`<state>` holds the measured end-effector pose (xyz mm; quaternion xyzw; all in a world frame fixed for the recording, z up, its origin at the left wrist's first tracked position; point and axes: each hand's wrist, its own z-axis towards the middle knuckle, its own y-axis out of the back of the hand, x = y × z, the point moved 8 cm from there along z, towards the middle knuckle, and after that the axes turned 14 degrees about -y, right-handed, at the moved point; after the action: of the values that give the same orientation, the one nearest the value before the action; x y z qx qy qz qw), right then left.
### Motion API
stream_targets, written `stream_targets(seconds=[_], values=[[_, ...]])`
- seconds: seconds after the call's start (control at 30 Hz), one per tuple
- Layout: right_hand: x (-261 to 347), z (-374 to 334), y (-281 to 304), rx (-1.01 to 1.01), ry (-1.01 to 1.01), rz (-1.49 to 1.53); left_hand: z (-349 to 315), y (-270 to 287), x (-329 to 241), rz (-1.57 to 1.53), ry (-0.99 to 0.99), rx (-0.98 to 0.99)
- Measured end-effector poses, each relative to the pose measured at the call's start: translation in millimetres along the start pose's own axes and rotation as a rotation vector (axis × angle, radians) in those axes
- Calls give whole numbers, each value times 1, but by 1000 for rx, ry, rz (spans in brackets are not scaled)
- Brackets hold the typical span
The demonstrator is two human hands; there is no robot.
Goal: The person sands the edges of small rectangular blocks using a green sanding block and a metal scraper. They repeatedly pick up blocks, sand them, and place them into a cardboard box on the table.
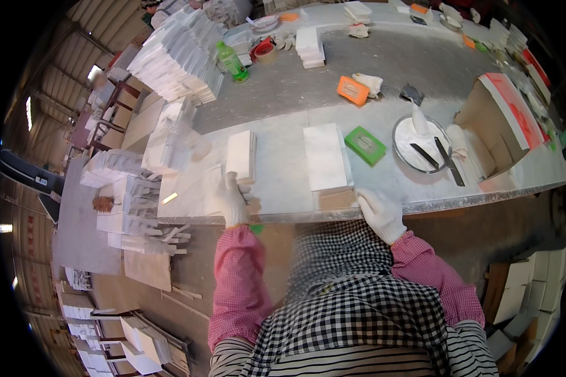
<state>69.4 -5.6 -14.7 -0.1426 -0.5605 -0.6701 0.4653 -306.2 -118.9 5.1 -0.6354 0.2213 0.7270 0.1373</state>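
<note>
My left hand (233, 200), in a white glove, is at the table's front edge with its fingers stretched toward the lower corner of a small stack of white boards (238, 156). Its thumb stands apart from the fingers, partly blurred. My right hand (382, 213), also gloved, is closed by the front right corner of a larger white stack (327, 156); whatever its curled fingers hold is hidden. A brownish strip (336, 199) shows below that stack's front. To its right lies a green rectangular block (365, 146).
A bowl of white paste (412, 157) carries two dark-bladed knives and a white bottle. Right of it stands an open cardboard box (493, 122). Farther back are an orange block (353, 91), a green bottle (231, 63) and tall piles of white boards (179, 60). More pieces are piled left.
</note>
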Motion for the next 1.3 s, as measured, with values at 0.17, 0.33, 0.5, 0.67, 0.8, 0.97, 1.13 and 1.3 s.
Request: stream_targets(seconds=[0.17, 0.33, 0.5, 0.67, 0.8, 0.97, 1.13, 1.3], values=[[3, 2, 4, 14, -67, 31, -63, -66, -14, -14, 24, 290], [5, 3, 13, 0, -202, 268, -98, -108, -12, -78, 37, 425], [25, 5, 11, 177, -333, 341, -101, -117, -24, -119, 73, 459], [40, 8, -1, 241, -281, 293, -101, -119, -26, -85, 94, 460], [46, 9, 0, 222, -241, 283, -107, -118, -36, -65, 123, 506], [69, 9, -1, 246, -105, 213, -104, -121, -30, -13, 93, 516], [63, 10, -2, 242, -130, 246, -110, -118, -43, -90, 227, 535], [45, 3, -5, 276, -343, 539, -112, -110, -44, -313, 253, 382]])
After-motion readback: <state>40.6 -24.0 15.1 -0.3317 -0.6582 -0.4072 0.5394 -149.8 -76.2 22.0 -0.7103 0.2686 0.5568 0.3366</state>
